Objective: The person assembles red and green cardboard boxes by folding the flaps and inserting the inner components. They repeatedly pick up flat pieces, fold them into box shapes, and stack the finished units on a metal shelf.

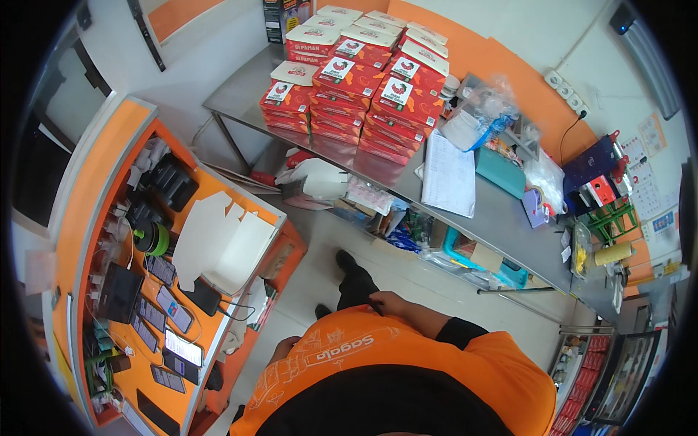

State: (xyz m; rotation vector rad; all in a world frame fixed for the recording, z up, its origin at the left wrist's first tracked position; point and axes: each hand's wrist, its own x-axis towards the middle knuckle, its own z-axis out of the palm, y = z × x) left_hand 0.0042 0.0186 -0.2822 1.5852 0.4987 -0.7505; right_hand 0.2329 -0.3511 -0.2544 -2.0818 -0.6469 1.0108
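Note:
My right hand [390, 303] is at the front of my orange shirt [436, 356], beside the black trousers. Its fingers look curled in, with a small dark edge showing at them; what they hold, if anything, is hidden. My left hand [285, 347] hangs low at the shirt's left side, mostly covered, and its fingers do not show. Closest to it is the orange counter [211, 301]. An unfolded white cardboard box [243, 251] lies on that counter. Several phones [174, 309] are spread beside the box.
Stacked red and white food boxes [342, 80] stand on a steel table [392, 171] ahead. A paper sheet [448, 174], a teal case [500, 173] and plastic bags lie to their right. Below is a blue crate [454, 251]. A black-and-green bottle [150, 237] stands on the counter.

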